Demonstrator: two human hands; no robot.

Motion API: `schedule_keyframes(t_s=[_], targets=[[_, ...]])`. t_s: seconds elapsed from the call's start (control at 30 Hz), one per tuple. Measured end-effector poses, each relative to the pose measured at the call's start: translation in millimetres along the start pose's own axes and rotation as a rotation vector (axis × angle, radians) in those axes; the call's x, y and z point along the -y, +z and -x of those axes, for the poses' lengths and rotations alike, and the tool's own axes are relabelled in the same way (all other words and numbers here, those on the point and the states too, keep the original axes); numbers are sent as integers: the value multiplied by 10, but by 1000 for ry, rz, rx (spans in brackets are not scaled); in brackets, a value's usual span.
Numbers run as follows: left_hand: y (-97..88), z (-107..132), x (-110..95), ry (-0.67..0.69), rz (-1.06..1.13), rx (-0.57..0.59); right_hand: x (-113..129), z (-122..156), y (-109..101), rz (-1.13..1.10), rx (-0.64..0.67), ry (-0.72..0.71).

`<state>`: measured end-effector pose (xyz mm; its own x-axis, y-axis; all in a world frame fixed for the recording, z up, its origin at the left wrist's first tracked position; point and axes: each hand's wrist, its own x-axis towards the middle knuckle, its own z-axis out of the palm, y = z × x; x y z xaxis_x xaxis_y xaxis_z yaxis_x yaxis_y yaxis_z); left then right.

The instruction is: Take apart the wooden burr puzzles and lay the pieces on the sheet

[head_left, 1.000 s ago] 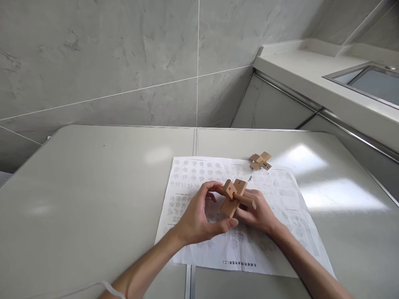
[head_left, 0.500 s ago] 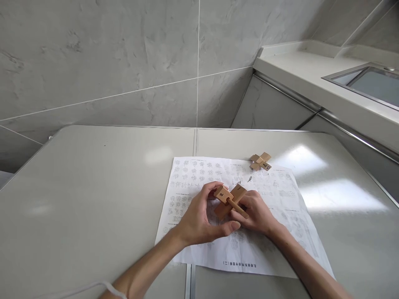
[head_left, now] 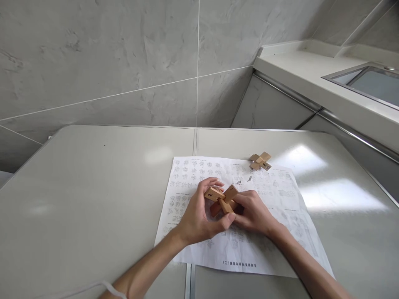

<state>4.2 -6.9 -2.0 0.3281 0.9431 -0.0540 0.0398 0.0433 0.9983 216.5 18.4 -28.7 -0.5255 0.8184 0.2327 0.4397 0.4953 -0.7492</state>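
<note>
Between my two hands is a wooden interlocking puzzle [head_left: 231, 193] made of crossed bars, one marked "2". My left hand [head_left: 195, 219] curves round its left side, with the thumb against the near bar and fingers behind the "2" bar. On the other side my right hand [head_left: 254, 214] pinches the puzzle, its fingertips partly hidden by the wood. Beneath both hands lies a printed paper sheet [head_left: 249, 261] covered with small diagrams. A second wooden cross puzzle [head_left: 257, 162], marked "3", rests on the sheet's far edge.
The pale table [head_left: 93, 195] has a seam running down its middle. A tiled grey wall [head_left: 124, 54] stands behind it. At the right is a white counter [head_left: 299, 62] with a sink [head_left: 370, 83]. A white cord [head_left: 99, 283] crosses my left forearm.
The puzzle has turned and shifted slightly left. The round-looking bar that stuck out toward me now sits lower and closer in, with my left thumb on it.
</note>
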Motion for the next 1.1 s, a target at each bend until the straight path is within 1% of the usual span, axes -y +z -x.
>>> schedule_keyframes(t_s=[0.07, 0.17, 0.27, 0.53, 0.63, 0.73, 0.83, 0.97, 1.1], targets=[[-19, -4, -1, -6, 49, -34, 29, -11, -54, -93, 53, 94], [-45, -14, 10, -15, 115, -67, 48, -27, -129, -229, 47, 168], [-55, -21, 13, -23, 161, -66, 41, -33, -170, -292, 35, 192], [-70, -28, 32, -32, 198, -85, 32, -21, -188, -322, 14, 211], [-69, -22, -1, -36, 187, -54, 36, -24, -198, -332, -17, 208], [-58, -11, -55, -67, 164, 21, 19, -18, -211, -361, -41, 215], [-44, 0, -83, -53, 102, 79, -18, -1, -217, -396, -43, 244], [-32, 6, -48, 5, -26, 93, -56, 16, -215, -425, -57, 286], [-12, 2, 11, 40, -83, 75, -56, 15, -210, -465, -47, 321]])
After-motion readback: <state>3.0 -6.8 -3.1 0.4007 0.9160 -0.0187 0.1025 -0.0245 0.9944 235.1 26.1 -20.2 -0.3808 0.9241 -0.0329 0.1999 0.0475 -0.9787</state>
